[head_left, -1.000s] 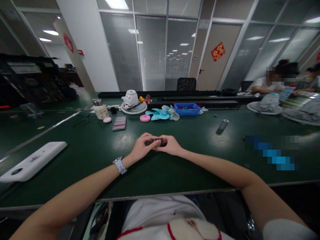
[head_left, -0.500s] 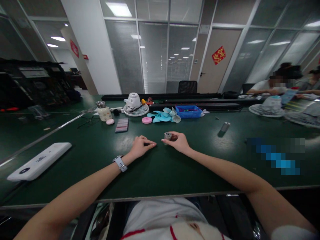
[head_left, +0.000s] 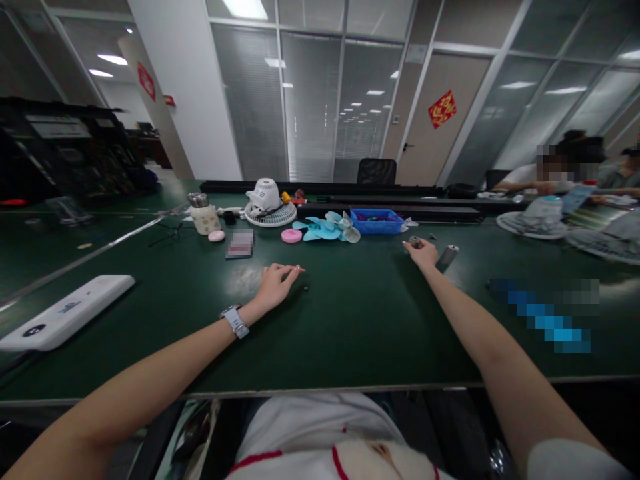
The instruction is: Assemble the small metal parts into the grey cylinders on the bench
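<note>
My right hand (head_left: 424,253) is stretched far out over the green table (head_left: 350,313), its fingers closed round a small grey cylindrical part (head_left: 415,241). It lies just left of another grey cylinder (head_left: 449,255) lying on the table. My left hand (head_left: 277,280), with a watch on the wrist, rests on the table near the middle, fingers loosely curled and pinched together; what they hold, if anything, is too small to name. A tiny dark speck (head_left: 306,288) lies on the table just right of it.
At the back stand a white fan motor on a grille (head_left: 267,203), blue fan blades (head_left: 327,227), a blue tray (head_left: 376,219), a pink disc (head_left: 291,235) and a cup (head_left: 203,215). A white device (head_left: 65,312) lies left. Other people sit at the far right.
My hands were together on the small part a second ago. They have separated: the right hand carried the part far out to the right, beside the grey cylinder; the left stayed put.
</note>
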{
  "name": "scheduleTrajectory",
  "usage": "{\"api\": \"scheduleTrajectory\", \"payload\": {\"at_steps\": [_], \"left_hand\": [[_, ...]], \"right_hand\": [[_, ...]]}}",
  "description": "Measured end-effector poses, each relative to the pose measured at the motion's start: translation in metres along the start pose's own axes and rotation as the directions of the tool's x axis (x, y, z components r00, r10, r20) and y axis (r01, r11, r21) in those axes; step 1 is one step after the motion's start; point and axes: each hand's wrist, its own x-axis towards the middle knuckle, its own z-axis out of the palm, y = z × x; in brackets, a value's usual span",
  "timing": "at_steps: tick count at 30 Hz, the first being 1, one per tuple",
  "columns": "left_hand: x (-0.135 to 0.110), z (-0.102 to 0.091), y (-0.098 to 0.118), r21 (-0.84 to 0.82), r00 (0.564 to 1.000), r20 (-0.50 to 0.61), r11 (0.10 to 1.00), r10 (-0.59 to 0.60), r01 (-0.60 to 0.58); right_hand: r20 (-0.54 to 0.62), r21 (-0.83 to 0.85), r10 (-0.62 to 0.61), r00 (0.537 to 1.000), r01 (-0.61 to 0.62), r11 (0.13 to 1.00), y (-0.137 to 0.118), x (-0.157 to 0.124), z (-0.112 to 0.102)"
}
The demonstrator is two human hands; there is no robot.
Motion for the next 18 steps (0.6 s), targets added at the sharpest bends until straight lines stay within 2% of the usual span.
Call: {"api": "scheduleTrajectory", "payload": {"at_steps": [2,4,6,7,8,9,10,12,13,14,15,16,18], "left_hand": [[-0.001,-0.001,0.003,-0.016,1.0,-0.016,1.0,-0.004,0.003],[-0.001,-0.003,0.005,-0.039,0.999,-0.04,0.999,-0.015,0.013],[-0.002,-0.003,0.006,-0.06,0.997,-0.067,0.998,-0.039,0.035],[-0.002,-0.003,0.006,-0.07,0.996,-0.079,0.996,-0.052,0.046],[-0.002,-0.003,0.006,-0.079,0.994,-0.089,0.995,-0.064,0.057],[-0.002,-0.003,0.005,-0.087,0.993,-0.097,0.994,-0.071,0.063],[-0.001,-0.002,0.005,-0.095,0.992,-0.105,0.993,-0.073,0.063],[-0.001,-0.001,0.003,-0.109,0.991,-0.118,0.992,-0.07,0.057],[-0.001,0.0,0.002,-0.113,0.99,-0.121,0.992,-0.067,0.053],[-0.001,0.0,0.002,-0.114,0.991,-0.122,0.992,-0.063,0.049],[0.0,0.001,0.001,-0.112,0.991,-0.121,0.993,-0.059,0.046],[0.0,0.001,0.001,-0.105,0.991,-0.12,0.993,-0.056,0.044],[0.0,0.001,0.002,-0.093,0.992,-0.118,0.995,-0.052,0.041]], "right_hand": [[0.01,-0.014,0.015,1.0,-0.014,1.0,-0.002,-0.004,0.0],[-0.073,-0.047,-0.048,0.996,0.045,0.998,-0.014,-0.017,0.0],[-0.165,-0.074,-0.221,0.961,0.211,0.975,-0.038,-0.041,-0.001],[-0.163,-0.065,-0.337,0.927,0.33,0.942,-0.052,-0.058,-0.001],[-0.122,-0.031,-0.459,0.88,0.459,0.888,-0.067,-0.078,0.0],[-0.029,0.042,-0.575,0.818,0.576,0.816,-0.083,-0.1,0.0],[0.089,0.144,-0.675,0.733,0.661,0.737,-0.098,-0.123,0.002],[0.313,0.336,-0.794,0.521,0.721,0.606,-0.122,-0.169,0.005],[0.388,0.4,-0.815,0.431,0.718,0.57,-0.131,-0.189,0.007],[0.448,0.442,-0.816,0.366,0.702,0.558,-0.138,-0.206,0.01],[0.492,0.461,-0.805,0.331,0.685,0.564,-0.143,-0.218,0.012],[0.524,0.464,-0.789,0.321,0.669,0.581,-0.146,-0.227,0.014],[0.551,0.457,-0.76,0.346,0.637,0.621,-0.148,-0.232,0.018]]}}
